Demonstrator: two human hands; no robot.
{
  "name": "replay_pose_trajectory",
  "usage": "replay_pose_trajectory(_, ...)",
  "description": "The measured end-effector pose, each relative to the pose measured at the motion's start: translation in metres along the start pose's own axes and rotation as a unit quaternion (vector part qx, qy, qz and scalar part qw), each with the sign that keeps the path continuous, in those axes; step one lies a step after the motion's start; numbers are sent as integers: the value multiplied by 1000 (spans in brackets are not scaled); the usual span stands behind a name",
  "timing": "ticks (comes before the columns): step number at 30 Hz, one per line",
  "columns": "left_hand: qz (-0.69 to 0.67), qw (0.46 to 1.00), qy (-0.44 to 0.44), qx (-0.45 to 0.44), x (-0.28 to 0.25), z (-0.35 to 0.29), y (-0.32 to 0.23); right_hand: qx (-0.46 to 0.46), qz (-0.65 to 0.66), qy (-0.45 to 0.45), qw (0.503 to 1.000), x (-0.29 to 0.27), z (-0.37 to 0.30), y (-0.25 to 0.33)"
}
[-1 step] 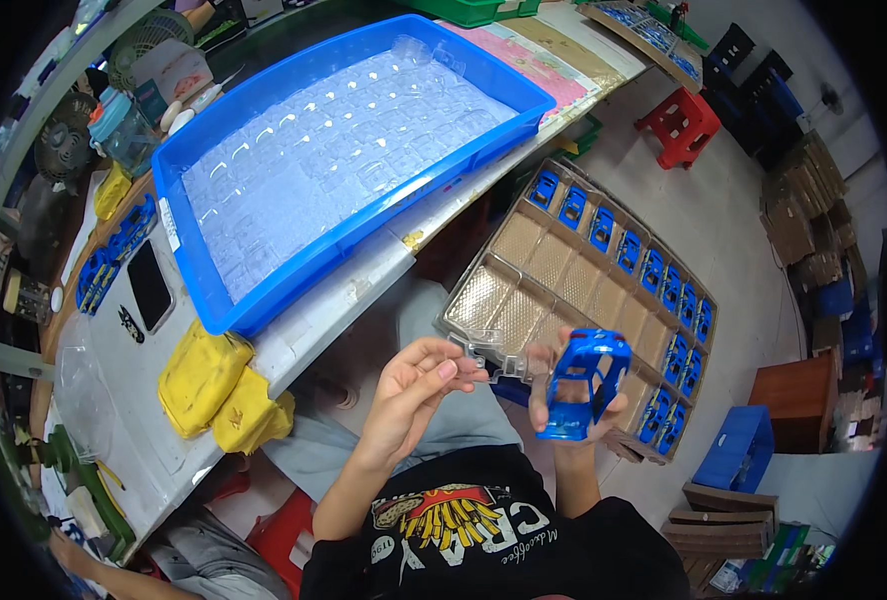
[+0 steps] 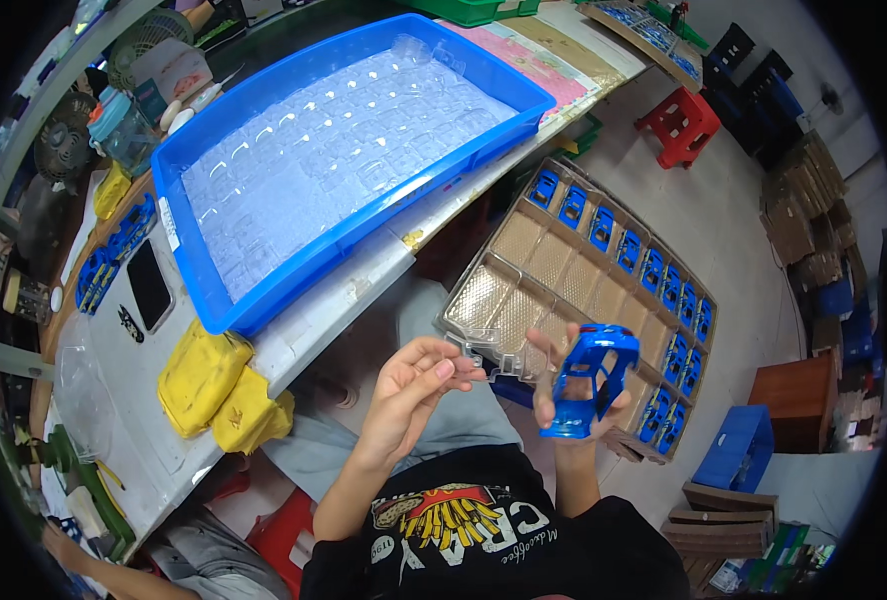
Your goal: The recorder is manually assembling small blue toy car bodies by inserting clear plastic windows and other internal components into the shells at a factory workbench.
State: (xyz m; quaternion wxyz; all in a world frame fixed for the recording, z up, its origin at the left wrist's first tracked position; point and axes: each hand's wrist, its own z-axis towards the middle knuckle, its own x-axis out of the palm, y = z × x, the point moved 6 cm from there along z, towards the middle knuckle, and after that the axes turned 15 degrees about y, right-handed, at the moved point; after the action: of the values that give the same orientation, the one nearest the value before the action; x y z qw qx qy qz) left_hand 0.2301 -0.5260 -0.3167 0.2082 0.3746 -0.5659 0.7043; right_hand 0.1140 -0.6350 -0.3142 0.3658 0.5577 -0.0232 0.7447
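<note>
Between the thumb and fingers of my left hand [image 2: 416, 388] is a clear plastic window piece [image 2: 501, 358], reaching toward the right. My right hand [image 2: 604, 428] grips a blue toy car body [image 2: 592, 380] with open window holes, held upright and tilted. A small gap separates the clear piece from the car body. Both are held above my lap, in front of a compartmented tray [image 2: 524, 290]. Along that tray's far and right compartments lie several blue car bodies [image 2: 628, 250]. The right fingers behind the car body are partly hidden.
On the table at left stands a large blue bin [image 2: 364, 215] with rows of clear plastic pieces. Yellow wrapped bundles [image 2: 204, 380] and a phone [image 2: 150, 287] lie beside it. A red stool [image 2: 680, 128] is on the floor. Another person's arm [image 2: 94, 565] shows at lower left.
The blue car body has turned and shifted slightly right in my right hand. My left hand and the clear piece have hardly moved. The other person's hand at lower left has shifted a little.
</note>
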Motion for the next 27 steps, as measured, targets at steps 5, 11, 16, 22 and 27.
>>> replay_pose_trajectory(5, -1, 1000, -18, 21, -9, -3, 0, -13, 19, 39, 999, 0, 1, 4)
replay_pose_trajectory(11, 9, 999, -18, 37, -10, -2, 0, 34, 66, 40, 996, -1, -5, -5)
replay_pose_trajectory(16, -8, 998, -20, 60, -12, -3, -1, 118, 81, 42, 989, 0, -12, -8)
replay_pose_trajectory(22, -10, 995, -52, 81, -20, -7, -2, 182, 23, 26, 983, 4, -14, -10)
replay_pose_trajectory(27, -72, 983, -43, 163, -5, -3, -6, 152, 134, 22, 979, 6, -11, -20)
